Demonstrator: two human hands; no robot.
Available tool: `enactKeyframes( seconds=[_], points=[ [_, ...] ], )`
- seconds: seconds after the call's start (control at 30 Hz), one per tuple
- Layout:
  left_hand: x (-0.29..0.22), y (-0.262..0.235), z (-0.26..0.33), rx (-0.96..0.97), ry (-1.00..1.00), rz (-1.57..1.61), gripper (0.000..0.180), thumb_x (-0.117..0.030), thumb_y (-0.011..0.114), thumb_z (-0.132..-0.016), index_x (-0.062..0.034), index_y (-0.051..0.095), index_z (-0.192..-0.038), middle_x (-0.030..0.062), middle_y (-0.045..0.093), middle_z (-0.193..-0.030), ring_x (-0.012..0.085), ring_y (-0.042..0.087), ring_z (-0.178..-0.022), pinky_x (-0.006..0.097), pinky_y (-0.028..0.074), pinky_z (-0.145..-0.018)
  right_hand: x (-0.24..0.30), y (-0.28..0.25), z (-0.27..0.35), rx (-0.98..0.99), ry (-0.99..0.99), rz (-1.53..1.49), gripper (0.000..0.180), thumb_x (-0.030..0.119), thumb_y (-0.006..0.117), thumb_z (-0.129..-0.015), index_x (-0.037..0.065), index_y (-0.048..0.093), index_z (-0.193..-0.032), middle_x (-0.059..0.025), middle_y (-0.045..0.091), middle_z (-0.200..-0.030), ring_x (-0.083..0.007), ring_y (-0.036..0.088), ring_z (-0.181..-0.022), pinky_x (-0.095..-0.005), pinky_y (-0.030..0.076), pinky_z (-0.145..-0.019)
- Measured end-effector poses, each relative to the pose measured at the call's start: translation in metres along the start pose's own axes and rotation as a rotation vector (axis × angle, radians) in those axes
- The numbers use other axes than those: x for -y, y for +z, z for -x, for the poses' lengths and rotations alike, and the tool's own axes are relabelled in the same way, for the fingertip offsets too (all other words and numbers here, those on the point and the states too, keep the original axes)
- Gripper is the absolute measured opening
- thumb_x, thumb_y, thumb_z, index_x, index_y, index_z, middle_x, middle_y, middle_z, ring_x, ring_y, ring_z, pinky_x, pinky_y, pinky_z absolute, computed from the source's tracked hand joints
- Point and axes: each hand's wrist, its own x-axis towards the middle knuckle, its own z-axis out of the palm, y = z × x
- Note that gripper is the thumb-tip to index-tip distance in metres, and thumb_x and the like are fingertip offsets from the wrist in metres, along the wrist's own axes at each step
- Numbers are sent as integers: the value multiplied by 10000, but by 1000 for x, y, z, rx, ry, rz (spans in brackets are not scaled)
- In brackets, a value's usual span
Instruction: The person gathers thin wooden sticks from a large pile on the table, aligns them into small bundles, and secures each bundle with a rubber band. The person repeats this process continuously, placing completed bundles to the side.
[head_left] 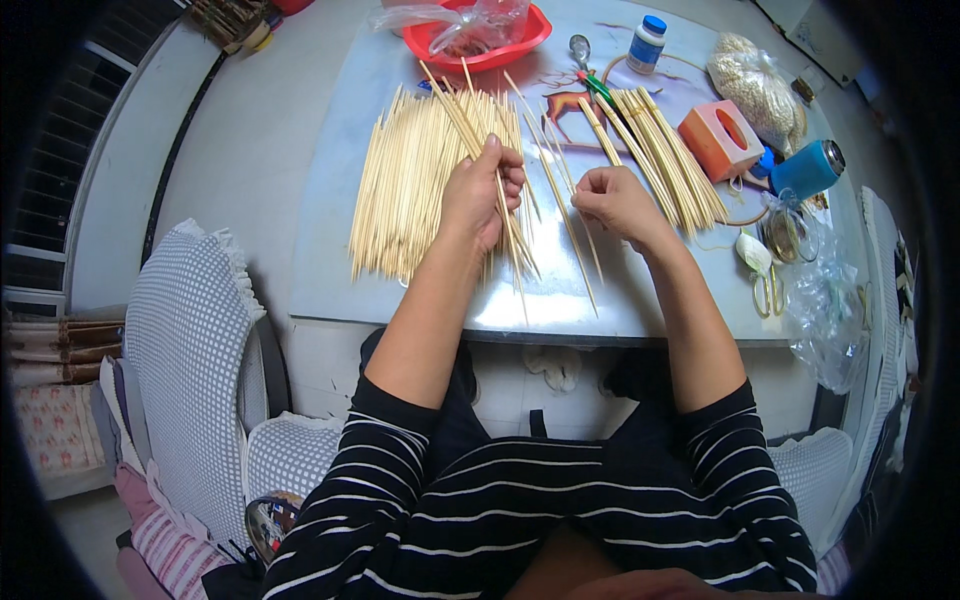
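My left hand is closed around a few pale bamboo skewers, which slant from far left to near right through the fist. Under and beside it lies a wide pile of loose bamboo skewers, spread side by side on the table. To the right, my right hand pinches a thin bamboo skewer between thumb and forefinger, near its middle. A few single skewers lie between the two hands. Beyond my right hand rest thicker bundles of sticks.
A red basin with a plastic bag stands at the far edge. Around the right side are a white bottle with a blue cap, a tissue box, a blue flask, scissors and a clear bag. A covered chair stands left.
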Motion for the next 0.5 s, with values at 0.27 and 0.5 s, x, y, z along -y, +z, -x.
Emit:
enactKeyframes(
  seconds=[0.27, 0.5],
  points=[
    [1, 11, 1, 132, 29, 85, 461, -348, 398, -1077, 7, 513, -1349, 140, 651, -1101, 177, 620, -973, 281, 525, -758, 12, 11, 11, 257, -23, -377, 128, 169, 709, -861, 74, 644, -806, 31, 567, -643, -38, 465, -506, -200, 332, -446],
    [7, 11, 0, 343, 15, 238, 464, -300, 443, -1064, 15, 445, -1405, 202, 624, -1180, 268, 626, -1061, 391, 539, -954, 14, 22, 13, 283, 56, -462, 133, 155, 720, -854, 64, 641, -798, 27, 535, -592, -60, 448, -457, -207, 317, -426]
  ],
)
